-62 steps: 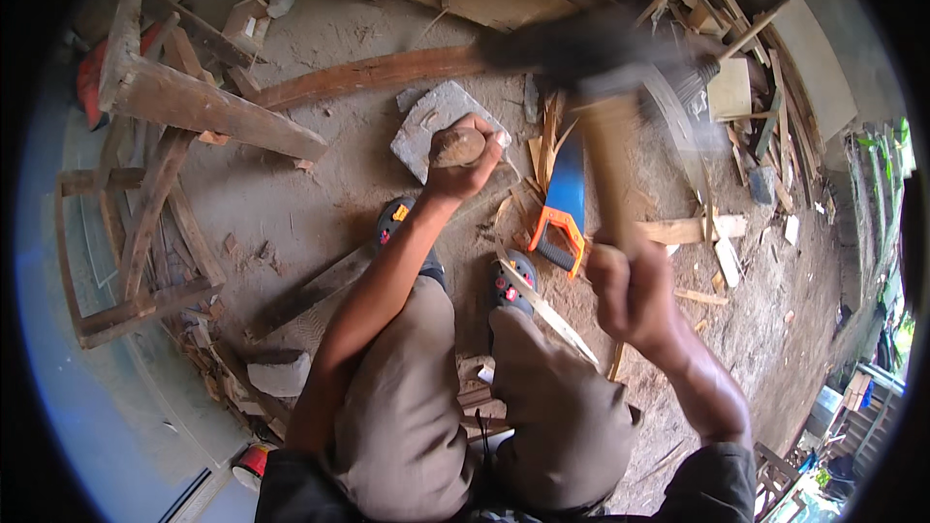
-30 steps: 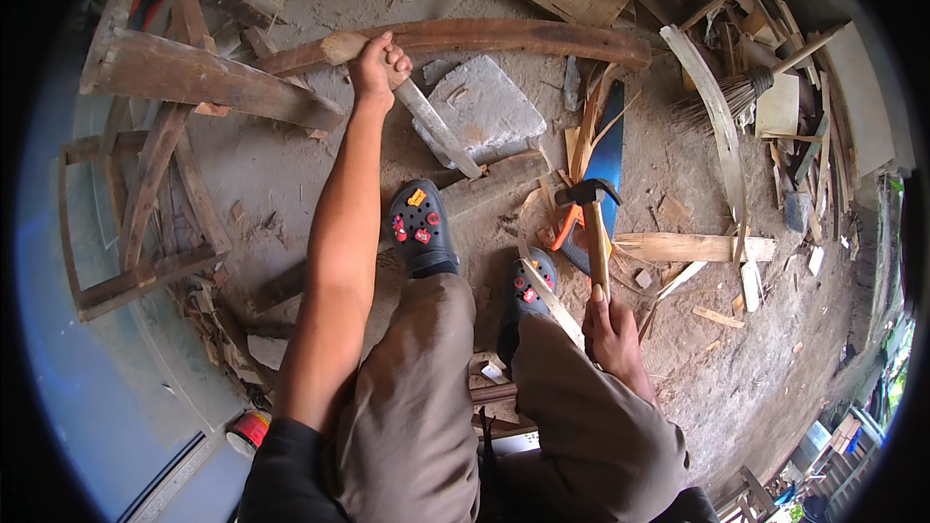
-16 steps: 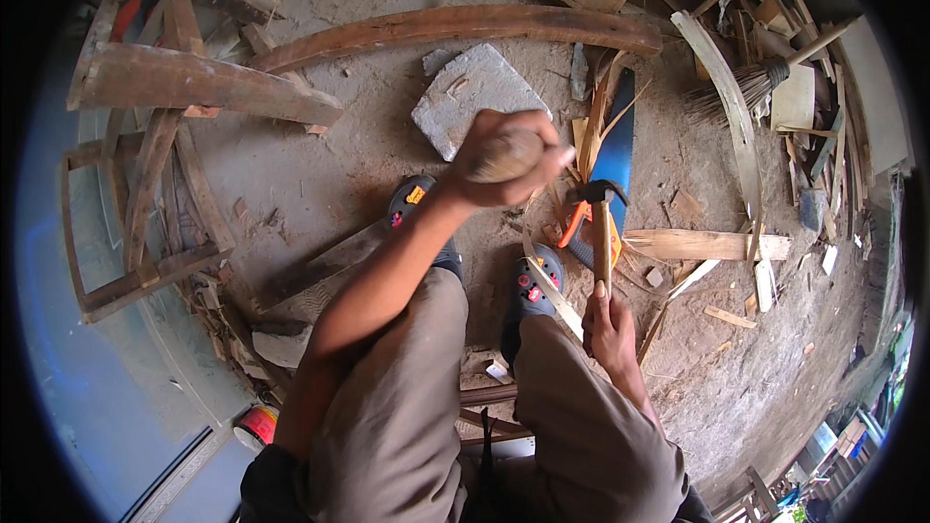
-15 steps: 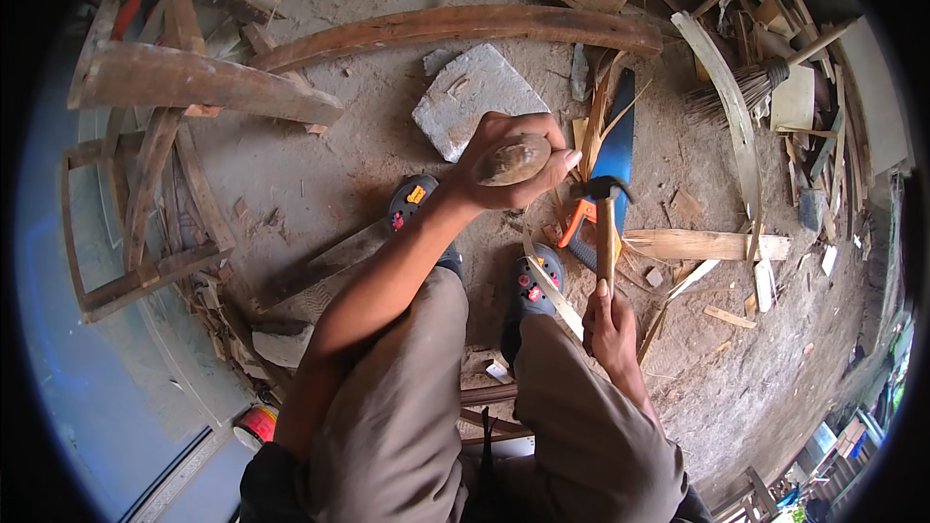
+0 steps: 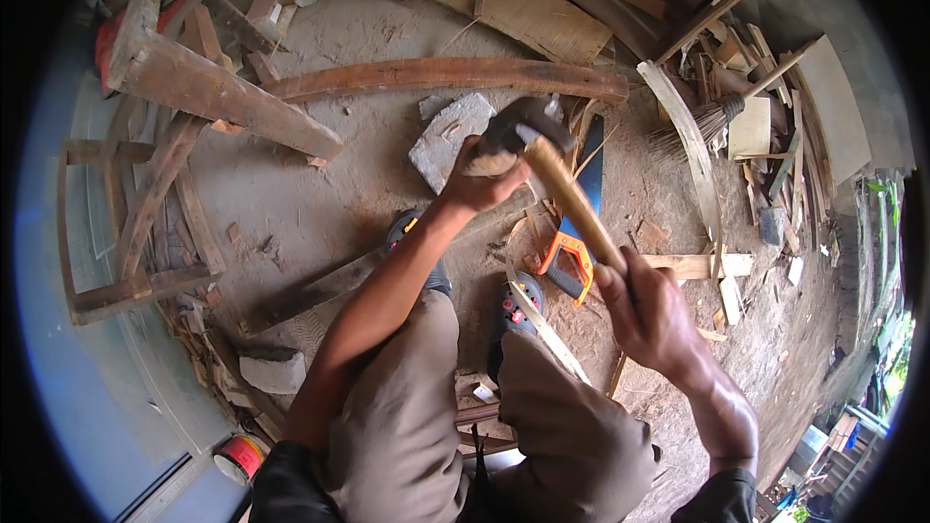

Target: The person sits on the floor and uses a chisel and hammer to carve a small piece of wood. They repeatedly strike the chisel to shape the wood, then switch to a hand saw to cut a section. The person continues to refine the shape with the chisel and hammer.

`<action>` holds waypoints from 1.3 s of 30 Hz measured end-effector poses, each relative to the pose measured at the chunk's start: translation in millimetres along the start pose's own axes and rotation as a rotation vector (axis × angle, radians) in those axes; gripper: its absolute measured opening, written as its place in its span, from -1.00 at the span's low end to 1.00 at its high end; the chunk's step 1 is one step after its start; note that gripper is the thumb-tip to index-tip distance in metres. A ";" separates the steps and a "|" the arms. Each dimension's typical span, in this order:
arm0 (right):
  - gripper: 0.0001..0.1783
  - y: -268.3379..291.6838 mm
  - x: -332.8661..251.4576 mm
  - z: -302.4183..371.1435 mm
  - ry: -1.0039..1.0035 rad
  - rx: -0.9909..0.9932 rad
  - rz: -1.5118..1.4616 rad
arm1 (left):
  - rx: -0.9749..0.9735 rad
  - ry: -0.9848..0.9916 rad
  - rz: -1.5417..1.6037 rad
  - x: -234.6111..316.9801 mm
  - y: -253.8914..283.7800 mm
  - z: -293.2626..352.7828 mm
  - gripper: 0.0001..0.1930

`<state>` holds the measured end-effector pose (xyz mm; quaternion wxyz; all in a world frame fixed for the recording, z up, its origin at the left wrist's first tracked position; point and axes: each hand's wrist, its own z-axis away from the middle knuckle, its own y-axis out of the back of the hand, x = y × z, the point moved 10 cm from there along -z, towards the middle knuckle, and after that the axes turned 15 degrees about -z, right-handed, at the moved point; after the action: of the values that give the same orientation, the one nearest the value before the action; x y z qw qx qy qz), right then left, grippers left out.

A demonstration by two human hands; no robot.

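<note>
My left hand is closed around an upright piece with a rounded brown wooden end, seen end-on; its lower part is hidden, so I cannot tell its kind. My right hand grips a claw hammer by its wooden handle. The dark hammer head is over or against the brown end; contact is unclear. Below my left hand a long board lies slanting across the ground, behind my left forearm. A hand saw with an orange-and-black handle and blue blade lies right of my left hand.
A pale concrete block lies just beyond my left hand. Farther off stretches a curved brown beam. Wooden frames stand at left. At right are a bent pale strip, a twig broom and scrap wood.
The hammer has swung up and left from beside the saw to the brown wooden end, my right hand rising with it. My left hand keeps its hold and sits slightly lower in view.
</note>
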<state>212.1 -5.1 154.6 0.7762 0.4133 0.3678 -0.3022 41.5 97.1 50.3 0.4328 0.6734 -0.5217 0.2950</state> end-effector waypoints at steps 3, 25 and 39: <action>-0.66 4.3 -33.4 2.2 0.264 0.077 0.011 | -0.050 0.056 -0.014 -18.1 -3.7 0.0 -0.80; -0.32 -39.3 110.0 -28.4 -0.302 0.101 -0.307 | 0.108 0.540 0.602 -157.3 86.4 -19.7 -0.75; -0.44 -50.0 233.6 4.8 -0.291 0.231 -0.160 | 0.270 0.805 0.633 -250.7 116.3 -13.5 -0.68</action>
<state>302.7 -71.6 -56.2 0.7421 0.4213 0.2464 -0.4595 -139.7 211.8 -124.4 0.3979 0.3660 -0.4492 0.7112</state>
